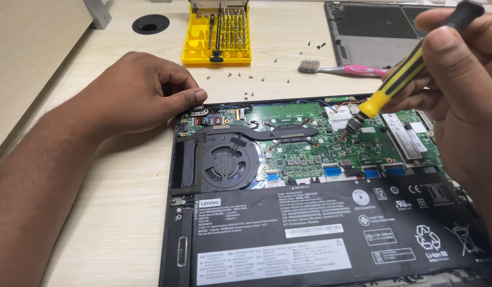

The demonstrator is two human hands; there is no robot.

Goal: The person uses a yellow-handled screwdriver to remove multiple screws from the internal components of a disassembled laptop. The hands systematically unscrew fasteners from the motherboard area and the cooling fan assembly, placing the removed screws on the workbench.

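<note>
An opened laptop (174,223) lies bottom-up in front of me, showing a green circuit board (304,138), a round black fan (224,162) and a large black battery (331,234). My right hand (464,90) is shut on a yellow and black screwdriver (400,74), whose tip touches the circuit board near its middle. My left hand (139,93) rests in a loose fist on the table, thumb at the laptop's upper left corner, holding nothing.
A yellow case of screwdriver bits (216,34) stands at the back. Several small screws (248,79) lie loose on the wooden table. A pink brush (344,69) lies beside the removed grey bottom cover (379,32). A round cable hole (150,24) is at the back left.
</note>
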